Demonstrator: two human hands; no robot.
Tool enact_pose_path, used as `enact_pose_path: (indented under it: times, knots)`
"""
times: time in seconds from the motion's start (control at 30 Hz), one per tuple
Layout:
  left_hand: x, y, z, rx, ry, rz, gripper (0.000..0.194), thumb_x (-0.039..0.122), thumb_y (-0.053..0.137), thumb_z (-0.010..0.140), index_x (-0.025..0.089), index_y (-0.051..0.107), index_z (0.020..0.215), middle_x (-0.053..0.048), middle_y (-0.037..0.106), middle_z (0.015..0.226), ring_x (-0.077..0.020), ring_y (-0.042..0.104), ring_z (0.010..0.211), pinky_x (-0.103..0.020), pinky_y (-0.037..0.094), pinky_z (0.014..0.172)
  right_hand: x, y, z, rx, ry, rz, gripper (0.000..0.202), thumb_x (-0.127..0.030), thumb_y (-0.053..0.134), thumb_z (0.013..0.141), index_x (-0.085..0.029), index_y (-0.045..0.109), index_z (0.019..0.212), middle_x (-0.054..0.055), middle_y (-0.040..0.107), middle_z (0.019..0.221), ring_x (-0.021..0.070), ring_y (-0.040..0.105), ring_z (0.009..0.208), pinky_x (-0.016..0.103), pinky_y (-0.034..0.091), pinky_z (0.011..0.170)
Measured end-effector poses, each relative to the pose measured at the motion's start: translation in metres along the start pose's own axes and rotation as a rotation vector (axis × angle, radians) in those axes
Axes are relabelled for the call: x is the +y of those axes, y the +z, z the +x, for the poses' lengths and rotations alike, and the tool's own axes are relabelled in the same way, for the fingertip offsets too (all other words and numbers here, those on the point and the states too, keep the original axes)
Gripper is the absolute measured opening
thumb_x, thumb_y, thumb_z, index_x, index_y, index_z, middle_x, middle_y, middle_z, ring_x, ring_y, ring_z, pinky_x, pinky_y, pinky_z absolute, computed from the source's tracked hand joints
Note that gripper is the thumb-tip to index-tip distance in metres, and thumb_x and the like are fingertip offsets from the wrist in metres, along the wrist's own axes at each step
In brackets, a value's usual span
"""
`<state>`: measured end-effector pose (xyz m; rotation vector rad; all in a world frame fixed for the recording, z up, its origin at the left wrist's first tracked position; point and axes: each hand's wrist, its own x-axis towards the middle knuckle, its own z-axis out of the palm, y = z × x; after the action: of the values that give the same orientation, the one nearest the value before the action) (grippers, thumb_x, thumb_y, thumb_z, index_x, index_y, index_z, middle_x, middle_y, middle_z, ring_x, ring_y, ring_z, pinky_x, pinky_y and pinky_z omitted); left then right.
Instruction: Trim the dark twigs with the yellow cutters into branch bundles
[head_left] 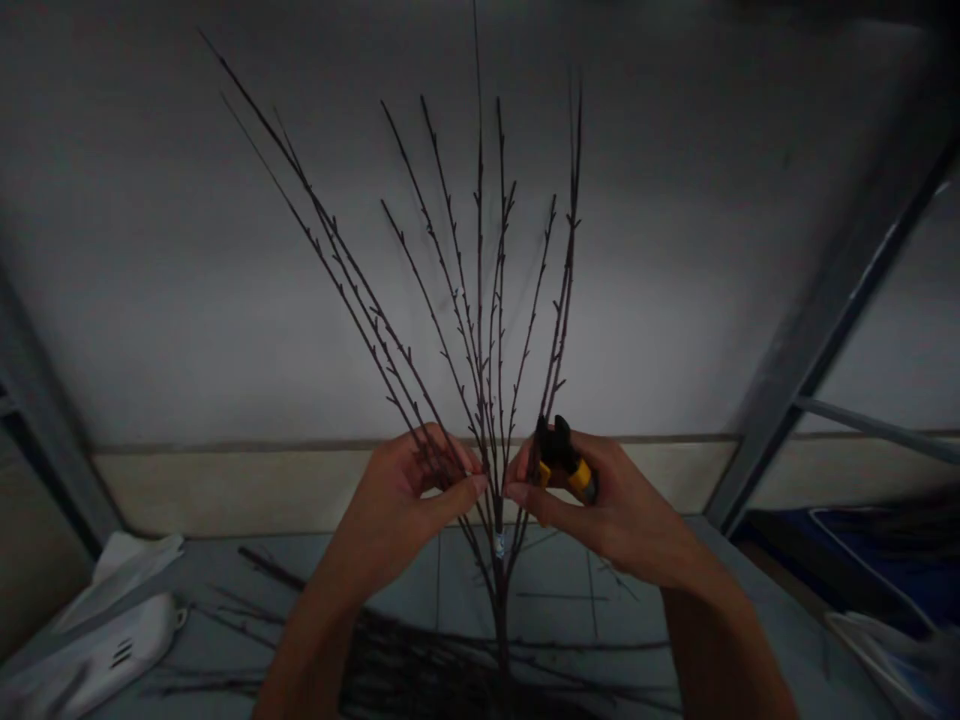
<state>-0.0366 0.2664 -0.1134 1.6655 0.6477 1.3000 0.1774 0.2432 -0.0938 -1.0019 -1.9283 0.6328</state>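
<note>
An upright branch (502, 605) with many thin, budded twigs (480, 330) fanning out stands in front of me. My left hand (420, 490) has its thumb and fingers closed around several twigs on the left side of the fan. On the opposite side, my right hand (592, 500) pinches the twigs near the middle. Black and yellow pliers or cutters (566, 460) are tucked in that same hand, jaws pointing up. Just below the two thumbs, a small pale band or label (500, 543) sits on the stem.
More dark branches (420, 650) lie in a pile on the tiled surface below my hands. A white plastic object (112, 650) is at lower left, beside white paper (124, 570). Metal frame posts (840, 330) flank the pale wall (660, 300). A blue item (862, 560) lies at right.
</note>
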Motion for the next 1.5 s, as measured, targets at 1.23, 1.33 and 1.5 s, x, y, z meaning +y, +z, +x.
enact_pose_path:
  times: [1.23,1.33,1.5]
  knots:
    - [0.004,0.024,-0.010,-0.001,0.040,-0.096,0.031,0.027,0.082,0.079,0.019,0.067,0.105,-0.002,0.071,0.089,-0.0143,0.065,0.081,-0.029,0.051,0.078,-0.019,-0.007,-0.014,0.029,-0.075,-0.173,0.010,-0.031,0.062,0.092,-0.024,0.062,0.085,-0.003,0.062,0.077,0.0158,0.056,0.072,0.026,0.045,0.067]
    - [0.003,0.024,-0.009,0.024,0.025,-0.072,0.031,0.027,0.083,0.077,0.018,0.069,0.104,-0.003,0.071,0.088,-0.0136,0.063,0.077,-0.027,0.051,0.074,-0.018,-0.008,-0.014,0.039,-0.053,-0.178,0.014,-0.035,0.062,0.092,-0.023,0.062,0.086,-0.001,0.064,0.078,0.0171,0.057,0.073,0.028,0.045,0.067]
    - [0.004,0.023,-0.009,0.035,0.036,-0.042,0.020,0.024,0.080,0.080,0.019,0.071,0.098,-0.003,0.071,0.088,-0.0124,0.061,0.076,-0.026,0.050,0.073,-0.018,-0.010,-0.011,0.092,0.020,-0.148,0.018,-0.040,0.070,0.086,-0.024,0.065,0.088,-0.001,0.065,0.079,0.0173,0.059,0.073,0.029,0.046,0.066]
